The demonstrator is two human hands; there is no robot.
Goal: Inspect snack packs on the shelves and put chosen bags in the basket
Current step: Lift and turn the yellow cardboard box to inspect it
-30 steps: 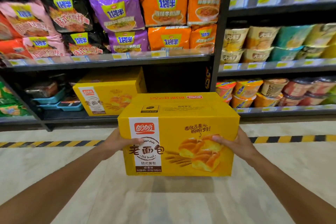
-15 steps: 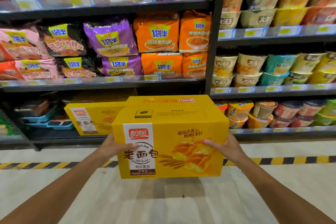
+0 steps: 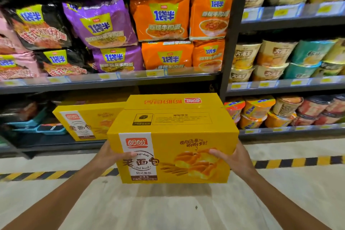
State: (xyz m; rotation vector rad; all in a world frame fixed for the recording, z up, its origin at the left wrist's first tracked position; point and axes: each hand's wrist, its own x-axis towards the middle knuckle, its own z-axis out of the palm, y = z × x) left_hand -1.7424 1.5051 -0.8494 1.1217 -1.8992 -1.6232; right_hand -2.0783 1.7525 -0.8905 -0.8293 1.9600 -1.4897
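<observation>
The person holds the yellow bread carton (image 3: 173, 147) in mid-air before the bottom shelf (image 3: 56, 143), printed face toward the camera, likely for inspection; left hand (image 3: 112, 157) and right hand (image 3: 231, 158) clasp opposite ends, thumbs across the front, to steady its bulk; no basket shows.

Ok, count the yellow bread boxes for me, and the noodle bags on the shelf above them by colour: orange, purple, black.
Yellow bread boxes: 2, one held, one on the shelf
Orange bags: 4
Purple bags: 2
Black bags: 2
Total: 10
</observation>
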